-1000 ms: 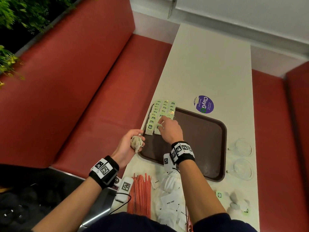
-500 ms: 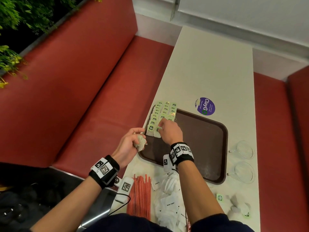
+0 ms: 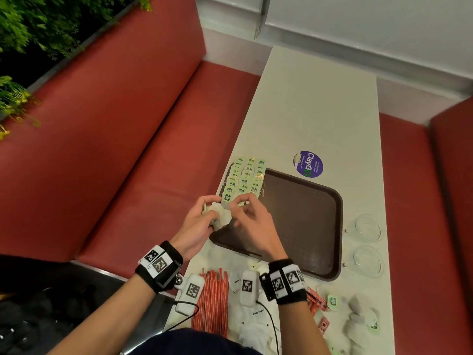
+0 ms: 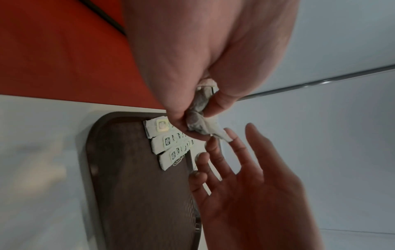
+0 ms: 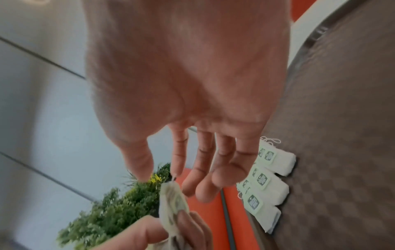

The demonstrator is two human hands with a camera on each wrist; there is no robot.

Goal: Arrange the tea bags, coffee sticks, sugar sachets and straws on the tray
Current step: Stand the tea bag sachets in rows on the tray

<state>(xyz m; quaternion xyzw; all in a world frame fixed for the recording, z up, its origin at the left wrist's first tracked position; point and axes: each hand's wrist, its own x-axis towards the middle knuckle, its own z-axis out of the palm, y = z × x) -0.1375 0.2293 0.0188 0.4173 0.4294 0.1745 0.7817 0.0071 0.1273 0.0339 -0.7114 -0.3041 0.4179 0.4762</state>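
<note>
A brown tray (image 3: 294, 213) lies on the white table, with rows of green-tagged tea bags (image 3: 244, 179) in its far left corner. The same rows (image 4: 169, 143) (image 5: 262, 182) show in both wrist views. My left hand (image 3: 212, 213) grips a crumpled bunch of tea bags (image 3: 221, 217) (image 4: 198, 118) over the tray's left edge. My right hand (image 3: 236, 206) is right beside it with fingers spread. Its index fingertip (image 5: 177, 170) touches the top corner of one bag (image 5: 173, 199), and the thumb stands a little apart.
Red straws (image 3: 212, 303), white sugar sachets (image 3: 256, 319), red coffee sticks (image 3: 317, 303) and loose tea bags (image 3: 361, 316) lie on the near table. Two glass cups (image 3: 366, 226) stand right of the tray. A purple sticker (image 3: 308, 164) is behind it. Red benches flank the table.
My right hand left the tea bag rows and drew back to the bunch in my left hand. The left hand moved right, up to the tray's edge.
</note>
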